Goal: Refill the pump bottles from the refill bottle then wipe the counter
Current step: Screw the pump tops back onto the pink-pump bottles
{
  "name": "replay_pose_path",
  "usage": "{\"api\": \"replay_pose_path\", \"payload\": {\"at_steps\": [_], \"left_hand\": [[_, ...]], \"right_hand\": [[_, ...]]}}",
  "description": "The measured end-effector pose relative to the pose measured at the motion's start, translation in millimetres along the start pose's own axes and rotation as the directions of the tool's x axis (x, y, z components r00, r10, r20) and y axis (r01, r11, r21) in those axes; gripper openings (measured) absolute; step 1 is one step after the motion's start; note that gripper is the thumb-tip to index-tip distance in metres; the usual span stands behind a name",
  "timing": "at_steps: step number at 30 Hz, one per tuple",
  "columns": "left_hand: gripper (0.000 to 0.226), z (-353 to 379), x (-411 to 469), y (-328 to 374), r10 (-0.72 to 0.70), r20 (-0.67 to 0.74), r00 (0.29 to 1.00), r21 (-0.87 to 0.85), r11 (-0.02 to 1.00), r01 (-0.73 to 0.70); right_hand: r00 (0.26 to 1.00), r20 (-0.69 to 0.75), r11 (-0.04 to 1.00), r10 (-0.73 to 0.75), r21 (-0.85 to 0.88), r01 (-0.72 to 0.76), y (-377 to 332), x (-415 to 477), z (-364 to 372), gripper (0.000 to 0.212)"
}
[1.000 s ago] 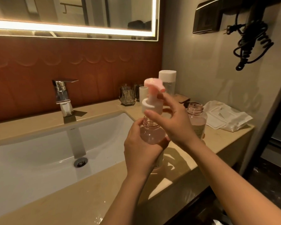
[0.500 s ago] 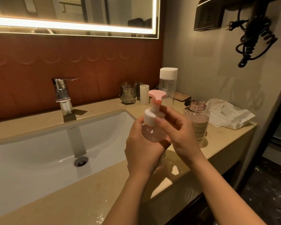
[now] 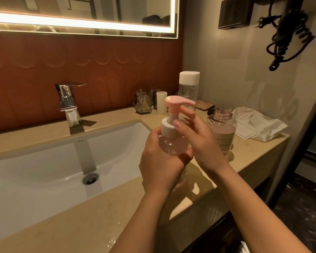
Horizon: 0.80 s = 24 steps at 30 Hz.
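A small clear pump bottle [image 3: 172,146] with a white collar and pink pump head is held over the counter's front edge. My left hand [image 3: 159,161] grips its round body from the left. My right hand [image 3: 199,141] has its thumb and fingers curled round the white collar [image 3: 167,127]. Just behind my right hand stands the open refill bottle [image 3: 224,132], uncapped, with pinkish liquid inside. A tall clear bottle [image 3: 188,89] with a white cap stands further back. A white cloth pack [image 3: 257,125] lies at the counter's right end.
The white sink basin [image 3: 53,161] and chrome tap [image 3: 68,103] fill the left. Glass tumblers [image 3: 142,103] and a small white cylinder [image 3: 161,103] stand by the back wall. The beige counter [image 3: 80,225] has wet spots at the front. A corded hair dryer [image 3: 288,31] hangs on the right wall.
The pump head went from raised above the bottle's neck down onto it, and its white collar now sits on the bottle. My right hand keeps hold of the collar.
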<state>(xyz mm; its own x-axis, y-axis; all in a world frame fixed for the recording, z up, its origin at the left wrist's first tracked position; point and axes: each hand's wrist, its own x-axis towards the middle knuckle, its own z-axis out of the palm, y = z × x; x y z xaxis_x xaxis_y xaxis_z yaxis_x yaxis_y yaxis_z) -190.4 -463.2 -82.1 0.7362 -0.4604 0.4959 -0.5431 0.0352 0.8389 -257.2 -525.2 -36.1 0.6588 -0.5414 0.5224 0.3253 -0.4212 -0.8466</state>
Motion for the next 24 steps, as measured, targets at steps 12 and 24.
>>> {"api": "replay_pose_path", "payload": {"at_steps": [12, 24], "left_hand": [[0.070, 0.3, -1.3, 0.8, -0.016, -0.001, 1.000, 0.003, 1.000, 0.016], [0.073, -0.8, -2.3, 1.6, -0.011, 0.017, 1.000, 0.028, 1.000, 0.010]], "right_hand": [[0.997, -0.058, 0.994, -0.043, -0.105, 0.036, 2.7, -0.4, -5.3, 0.034], [0.990, 0.140, 0.997, 0.020, -0.076, -0.009, 6.1, 16.3, -10.1, 0.039]]}}
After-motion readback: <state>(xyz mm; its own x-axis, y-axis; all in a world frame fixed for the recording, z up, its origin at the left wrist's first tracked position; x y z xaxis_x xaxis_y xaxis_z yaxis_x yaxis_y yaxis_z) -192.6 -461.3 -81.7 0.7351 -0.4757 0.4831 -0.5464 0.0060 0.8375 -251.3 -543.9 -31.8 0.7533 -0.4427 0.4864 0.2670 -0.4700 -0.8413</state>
